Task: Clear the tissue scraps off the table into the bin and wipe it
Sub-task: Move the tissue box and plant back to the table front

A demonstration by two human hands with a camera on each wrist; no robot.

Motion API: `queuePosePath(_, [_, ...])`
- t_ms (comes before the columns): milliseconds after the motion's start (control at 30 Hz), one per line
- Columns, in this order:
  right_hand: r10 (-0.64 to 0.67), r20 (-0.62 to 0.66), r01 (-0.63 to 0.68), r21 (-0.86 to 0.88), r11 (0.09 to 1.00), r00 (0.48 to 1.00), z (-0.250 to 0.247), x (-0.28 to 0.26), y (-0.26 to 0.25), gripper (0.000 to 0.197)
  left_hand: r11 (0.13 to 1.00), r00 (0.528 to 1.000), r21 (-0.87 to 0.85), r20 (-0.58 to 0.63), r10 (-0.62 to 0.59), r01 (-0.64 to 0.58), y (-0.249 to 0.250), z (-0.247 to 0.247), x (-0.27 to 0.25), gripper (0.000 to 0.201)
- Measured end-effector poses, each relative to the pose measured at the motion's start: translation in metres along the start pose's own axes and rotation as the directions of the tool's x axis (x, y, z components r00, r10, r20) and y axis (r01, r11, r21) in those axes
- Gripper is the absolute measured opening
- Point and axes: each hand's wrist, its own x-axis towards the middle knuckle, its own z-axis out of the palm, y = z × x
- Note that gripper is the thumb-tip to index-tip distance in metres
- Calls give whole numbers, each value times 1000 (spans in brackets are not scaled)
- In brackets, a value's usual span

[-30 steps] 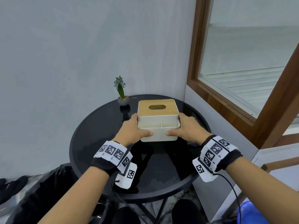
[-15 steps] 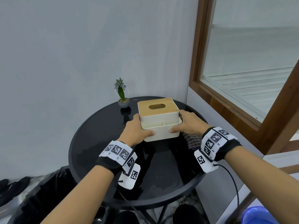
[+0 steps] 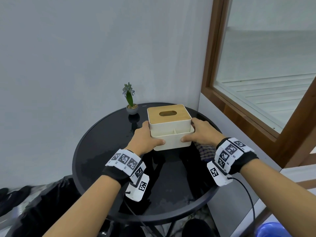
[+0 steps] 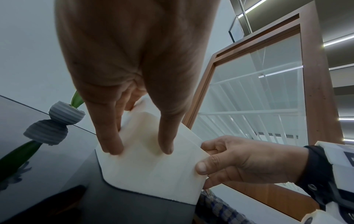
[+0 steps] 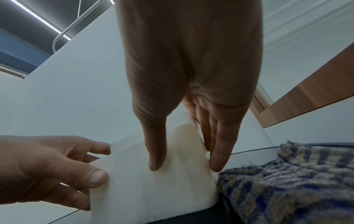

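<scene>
A cream tissue box [image 3: 171,129] with a wooden lid is held from both sides over the far half of the round black surface [image 3: 95,151]. The left hand [image 3: 145,142] is wrapped round the box's left near corner, thumb laid flat on the near face, fingers pressed to the left wall. The right hand [image 3: 201,134] mirrors it at the right near corner, thumb on the near face, fingers along the right wall.

In the left wrist view the box [image 4: 153,166] is seen with the left hand [image 4: 134,68] gripping it from above and the right hand [image 4: 239,160] clasping its edge. In the right wrist view the box [image 5: 153,189] is pinched between the right hand [image 5: 191,75] and the left hand [image 5: 47,166].

Against the frames a second and half a second ago, the grip is unchanged; the box is found farther back and slightly turned, its right end farther from the viewer. A checked cloth [image 3: 206,152], hidden a second ago, is exposed just near of the right hand, lying on the surface; it is also seen in the right wrist view [image 5: 287,181] beside the box.

A small potted plant [image 3: 130,101] stands at the far edge, left of the box and apart from it. A black bin bag [image 3: 42,202] is seen below the surface at near left. No tissue scraps can be made out.
</scene>
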Motion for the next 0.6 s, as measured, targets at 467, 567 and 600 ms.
queuePosePath(467, [-239, -161, 180, -311, 933, 958, -1, -15, -35, 86, 991, 998, 136, -54, 24, -16, -27, -28, -13, 84])
queuePosePath(567, [-312, -148, 244, -353, 903, 938, 5, -11, -51, 80, 990, 996, 140, -87, 19, -6, -33, -37, -12, 81])
queuePosePath(600, [-327, -137, 260, -362, 895, 935, 7, -9, -56, 79, 989, 995, 145, -95, 19, -5, -35, -39, -10, 80])
